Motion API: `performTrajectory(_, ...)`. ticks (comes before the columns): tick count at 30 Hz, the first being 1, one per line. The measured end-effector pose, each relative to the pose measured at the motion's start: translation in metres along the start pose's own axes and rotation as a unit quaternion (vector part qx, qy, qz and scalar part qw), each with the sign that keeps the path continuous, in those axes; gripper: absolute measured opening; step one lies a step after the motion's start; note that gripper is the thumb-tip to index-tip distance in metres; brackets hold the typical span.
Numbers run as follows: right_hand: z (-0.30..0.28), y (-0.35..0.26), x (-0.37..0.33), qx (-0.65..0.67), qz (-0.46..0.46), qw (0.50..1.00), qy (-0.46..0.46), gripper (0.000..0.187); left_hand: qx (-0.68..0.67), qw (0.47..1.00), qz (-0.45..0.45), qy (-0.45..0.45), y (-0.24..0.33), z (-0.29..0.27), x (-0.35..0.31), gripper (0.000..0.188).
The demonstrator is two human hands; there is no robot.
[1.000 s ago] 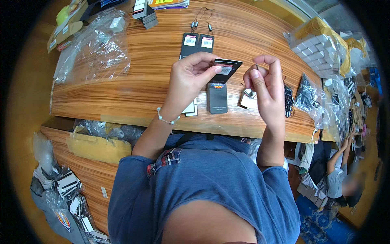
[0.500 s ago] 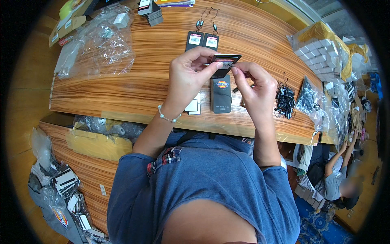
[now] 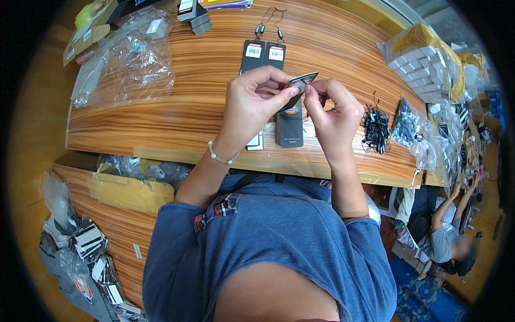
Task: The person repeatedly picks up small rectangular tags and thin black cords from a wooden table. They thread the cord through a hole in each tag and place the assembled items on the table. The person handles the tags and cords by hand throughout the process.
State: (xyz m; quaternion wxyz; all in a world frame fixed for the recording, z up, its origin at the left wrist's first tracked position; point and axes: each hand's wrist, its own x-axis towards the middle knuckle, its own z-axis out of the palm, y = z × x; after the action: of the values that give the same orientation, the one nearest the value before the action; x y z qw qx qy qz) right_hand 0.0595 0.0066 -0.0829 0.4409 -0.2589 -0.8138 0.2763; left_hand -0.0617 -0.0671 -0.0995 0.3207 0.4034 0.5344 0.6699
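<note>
Above the table, my left hand (image 3: 257, 102) holds a black hang tag (image 3: 300, 81) tilted between thumb and fingers. My right hand (image 3: 335, 110) pinches at the tag's right end, closed on a black string (image 3: 323, 100) that the fingers mostly hide. Just below the hands lies a stack of dark grey hang tags (image 3: 290, 133) with a coloured emblem. Beside it, partly behind my left wrist, are pale cards (image 3: 256, 142). Beyond my hands lie two dark tags (image 3: 253, 52) with white labels and black strings looped at their tops.
A tangle of black strings (image 3: 377, 131) lies right of my hands, near a clear bag of dark items (image 3: 406, 126). Small white boxes (image 3: 421, 64) fill a bag at far right. Clear plastic (image 3: 137, 64) covers the left; stacked cards (image 3: 194, 19) stand behind. A co-worker (image 3: 442, 236) is at lower right.
The held tag has turned from facing me to a steeper tilt. My right fingers have moved closer against its edge. The view has shifted slightly.
</note>
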Motion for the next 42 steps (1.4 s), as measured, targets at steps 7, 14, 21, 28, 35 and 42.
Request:
performTrajectory(7, 0.006, 0.007, -0.012, 0.292, 0.217, 0.931, 0.002, 0.007, 0.060, 0.997, 0.050, -0.011, 0.007, 0.001, -0.001, 0.012)
performTrajectory(14, 0.007, 0.020, -0.013, 0.519, 0.325, 0.789, -0.049, 0.008, 0.135, 0.986, 0.084, -0.039, 0.014, -0.001, 0.001, 0.014)
performTrajectory(21, 0.006, 0.008, -0.014, 0.061, 0.046, 0.997, 0.029, 0.005, 0.143, 0.986, 0.056, -0.072, 0.014, -0.003, 0.000, 0.013)
performTrajectory(28, 0.004, 0.020, -0.012, 0.276, 0.154, 0.949, -0.008, 0.008, 0.225, 0.959, 0.173, -0.020, 0.003, -0.001, 0.000, 0.017)
performTrajectory(35, -0.010, 0.010, -0.004, 0.370, 0.215, 0.899, -0.095, 0.016, 0.424, 0.826, 0.370, 0.022, 0.008, -0.005, 0.003, 0.024)
performTrajectory(42, -0.003, 0.028, -0.005, 0.393, 0.238, 0.888, 0.017, 0.006, 0.412, 0.793, 0.446, -0.045, 0.000, -0.004, 0.004, 0.019)
